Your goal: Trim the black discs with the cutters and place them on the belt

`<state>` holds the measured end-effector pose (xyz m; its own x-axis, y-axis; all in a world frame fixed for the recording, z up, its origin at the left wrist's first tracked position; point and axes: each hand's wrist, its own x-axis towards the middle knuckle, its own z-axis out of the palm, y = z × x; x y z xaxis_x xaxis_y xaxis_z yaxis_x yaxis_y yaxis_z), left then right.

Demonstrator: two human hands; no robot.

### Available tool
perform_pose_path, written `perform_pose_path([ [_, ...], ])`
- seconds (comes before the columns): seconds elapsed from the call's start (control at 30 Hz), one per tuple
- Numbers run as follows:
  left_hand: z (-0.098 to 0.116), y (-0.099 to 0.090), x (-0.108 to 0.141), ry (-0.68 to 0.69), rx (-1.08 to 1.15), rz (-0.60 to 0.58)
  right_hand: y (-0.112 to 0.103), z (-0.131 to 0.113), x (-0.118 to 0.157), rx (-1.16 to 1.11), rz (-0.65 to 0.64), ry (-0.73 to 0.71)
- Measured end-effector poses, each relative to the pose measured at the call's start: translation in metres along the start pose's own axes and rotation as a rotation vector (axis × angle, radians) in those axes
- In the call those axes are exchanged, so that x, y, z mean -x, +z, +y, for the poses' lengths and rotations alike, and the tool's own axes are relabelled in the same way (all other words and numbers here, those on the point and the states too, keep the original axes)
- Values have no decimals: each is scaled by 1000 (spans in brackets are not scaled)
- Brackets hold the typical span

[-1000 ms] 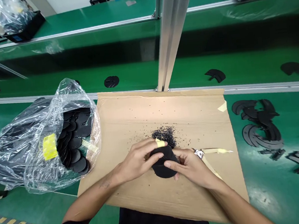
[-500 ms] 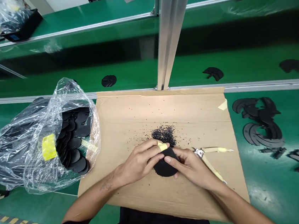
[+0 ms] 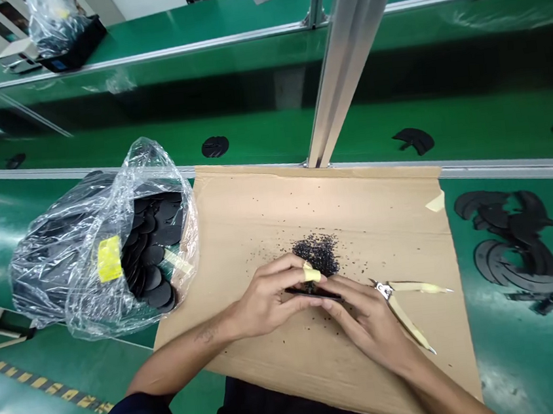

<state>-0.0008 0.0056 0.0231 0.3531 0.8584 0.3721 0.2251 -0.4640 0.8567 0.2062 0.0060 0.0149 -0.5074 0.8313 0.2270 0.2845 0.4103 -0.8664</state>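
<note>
Between both hands a black disc is held nearly edge-on above the brown cardboard. My left hand grips its left side, with yellow tape round one fingertip. My right hand holds its right side, thumb and fingers closed on the rim. Just beyond the fingers lies a pile of small black bits, with more bits scattered around it. Cutting pliers with yellow-wrapped handles rest open on the cardboard, right of my right hand.
A clear plastic bag full of black discs lies at the left. Black curved parts are piled on the green table at the right. Beyond the cardboard, a metal post rises, and a green belt carries a black disc.
The disc has tilted from showing its flat face to nearly edge-on, and my fingers have shifted around it. The whole view has moved, so the surroundings appear further right.
</note>
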Motion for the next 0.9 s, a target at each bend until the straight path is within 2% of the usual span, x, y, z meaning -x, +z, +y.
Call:
perform_pose_path([
  [0.13, 3, -2, 0, 35, -41, -30, 1, 3, 2, 73, 10, -81],
  [0.27, 0, 0, 0, 2, 18, -4, 0, 2, 1, 71, 15, -136],
  [0.53, -1, -1, 2, 47, 6, -20, 0, 1, 2, 156, 5, -173],
  [0.9, 2, -3, 0, 13, 1, -91, -1, 3, 3, 188, -15, -212],
])
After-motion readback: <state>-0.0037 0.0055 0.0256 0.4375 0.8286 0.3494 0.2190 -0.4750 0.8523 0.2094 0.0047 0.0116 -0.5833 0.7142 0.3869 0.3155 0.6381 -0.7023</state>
